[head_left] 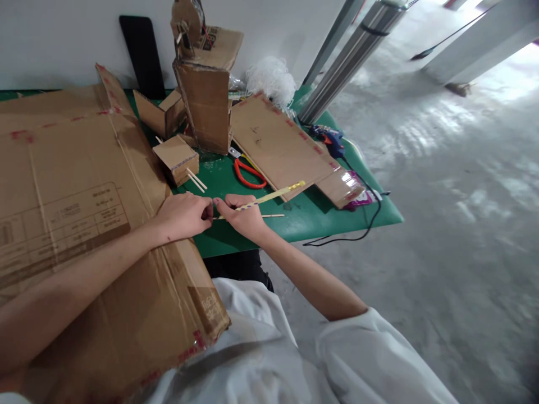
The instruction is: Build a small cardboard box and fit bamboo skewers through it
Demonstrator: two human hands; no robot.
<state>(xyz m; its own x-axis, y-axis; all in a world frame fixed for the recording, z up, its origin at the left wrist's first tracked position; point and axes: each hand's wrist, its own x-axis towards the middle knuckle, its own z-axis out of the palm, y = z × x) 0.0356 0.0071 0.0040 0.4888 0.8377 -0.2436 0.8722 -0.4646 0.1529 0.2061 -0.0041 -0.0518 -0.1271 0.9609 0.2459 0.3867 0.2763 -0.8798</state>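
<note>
My right hand [246, 216] is closed round a yellow patterned pencil [273, 195], whose blunt end slants up to the right. Beneath that hand, a thin wooden stick [273, 215] runs level just above the green tabletop and comes out on the right. My left hand [187, 215] is closed in a pinch at what looks like the stick's other end, its fingertips almost touching my right thumb. The left wrist rests over a large cardboard sheet [84, 185]. Just beyond the hands sits a small cardboard box [177, 160] with two wooden sticks poking out of it.
A tall cardboard structure [208, 106] stands at the back, beside a black phone-like slab [143, 56]. Orange-handled scissors [250, 178], a cardboard strip [273, 140] and a corded glue gun [330, 140] lie on the green table [362, 219]. A metal post [349, 62] rises behind.
</note>
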